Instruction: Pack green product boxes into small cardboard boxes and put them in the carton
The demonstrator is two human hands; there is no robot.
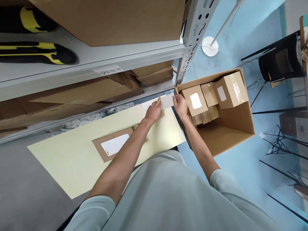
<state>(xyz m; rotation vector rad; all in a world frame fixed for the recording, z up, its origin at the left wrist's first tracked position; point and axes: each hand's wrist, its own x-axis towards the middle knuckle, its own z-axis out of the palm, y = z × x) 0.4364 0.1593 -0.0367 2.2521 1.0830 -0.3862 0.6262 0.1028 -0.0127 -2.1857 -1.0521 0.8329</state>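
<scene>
Both my hands reach to the far end of a pale yellow board (72, 160). My left hand (154, 110) and my right hand (180, 105) pinch the two ends of a small white paper label (167, 101) held between them. Its fingers are closed on the label's edges. Nearer to me on the board lies a flat brown package (112, 146) with a white label on top, under my left forearm.
A large open cardboard box (231, 128) on the blue floor at right holds several small taped boxes (231, 89). Grey metal shelving (96, 64) with cardboard cartons stands at left and above. A black chair (279, 61) and a white lamp base (209, 46) stand beyond.
</scene>
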